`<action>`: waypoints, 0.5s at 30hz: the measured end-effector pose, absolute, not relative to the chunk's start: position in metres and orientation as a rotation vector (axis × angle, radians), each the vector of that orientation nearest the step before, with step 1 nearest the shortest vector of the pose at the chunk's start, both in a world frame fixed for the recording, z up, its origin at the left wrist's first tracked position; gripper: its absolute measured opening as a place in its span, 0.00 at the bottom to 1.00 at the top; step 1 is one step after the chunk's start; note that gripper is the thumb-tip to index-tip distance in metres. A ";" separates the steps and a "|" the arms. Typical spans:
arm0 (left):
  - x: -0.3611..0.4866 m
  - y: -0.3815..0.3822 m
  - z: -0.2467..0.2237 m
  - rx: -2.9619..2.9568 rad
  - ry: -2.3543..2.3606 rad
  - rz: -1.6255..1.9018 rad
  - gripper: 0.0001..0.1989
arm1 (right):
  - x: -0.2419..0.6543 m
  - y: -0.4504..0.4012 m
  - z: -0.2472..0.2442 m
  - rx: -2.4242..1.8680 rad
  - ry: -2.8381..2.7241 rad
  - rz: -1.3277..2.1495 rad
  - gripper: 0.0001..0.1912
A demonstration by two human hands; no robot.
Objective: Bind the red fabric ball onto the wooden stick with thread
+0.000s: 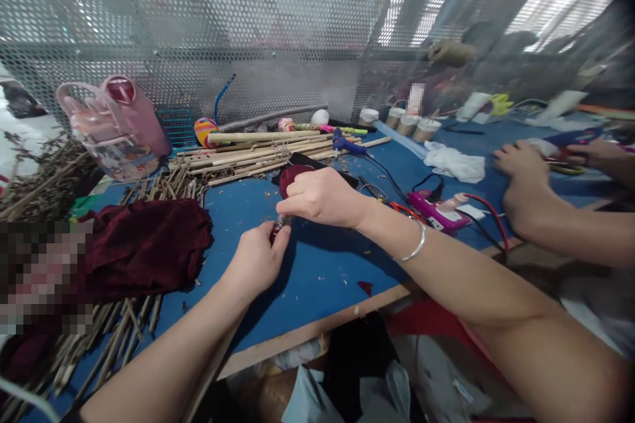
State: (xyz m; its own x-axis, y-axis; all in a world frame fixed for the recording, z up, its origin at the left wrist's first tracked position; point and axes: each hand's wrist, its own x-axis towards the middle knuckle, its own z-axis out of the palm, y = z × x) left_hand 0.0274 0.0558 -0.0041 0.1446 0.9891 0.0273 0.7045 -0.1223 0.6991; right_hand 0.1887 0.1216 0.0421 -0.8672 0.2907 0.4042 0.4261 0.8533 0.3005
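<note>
Slipping could follow if the left hand (pixel 258 256), pinching a dark-red piece (pixel 275 231), loosens; the right hand (pixel 325 198) pinches beside it, contents unclear.

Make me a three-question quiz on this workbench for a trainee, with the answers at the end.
1. Which of the person's wrists wears the shiny silver bangle?
2. True or false: the crumpled dark-red cloth lies left of the person's bare left hand.
3. Which lies nearest the bare right hand? A: pink bottle. B: round dark-red object. C: crumpled white cloth.

Key: 1, right; 2, true; 3, B.
</note>
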 end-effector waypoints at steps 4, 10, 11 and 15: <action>0.027 0.054 -0.004 1.904 1.550 0.727 0.15 | 0.186 0.123 0.040 -0.481 -2.686 -0.570 0.14; 0.028 0.048 -0.001 1.868 1.557 0.761 0.17 | 0.180 0.128 0.039 -0.497 -2.733 -0.525 0.15; 0.028 0.048 0.000 1.856 1.558 0.765 0.17 | 0.179 0.127 0.039 -0.508 -2.745 -0.518 0.15; 0.029 0.048 0.000 1.799 1.561 0.743 0.18 | 0.173 0.117 0.042 -0.600 -2.826 -0.479 0.13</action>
